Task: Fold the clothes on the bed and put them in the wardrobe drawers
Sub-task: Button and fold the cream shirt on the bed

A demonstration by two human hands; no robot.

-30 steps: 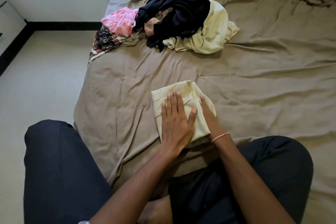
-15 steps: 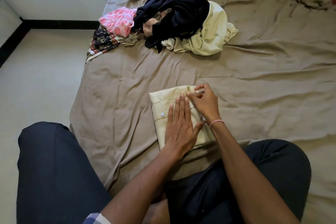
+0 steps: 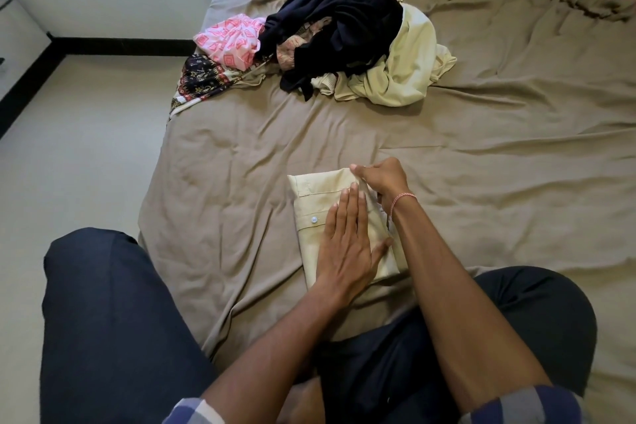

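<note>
Two grips are set on one garment: the left grip (image 3: 347, 241) is spread flat, fingers straight, and pressed on the folded shirt (image 3: 316, 194), apparently so that the layers are pinned while its far right edge is pinched by the curled fingers of the right grip (image 3: 382, 179), probably to be squared. The shirt, a pale yellow woven rectangle with a white button (image 3: 314, 219), is laid on the creased brown bed (image 3: 499, 189); a soft unfolded heap (image 3: 344, 27) is left well beyond.
</note>
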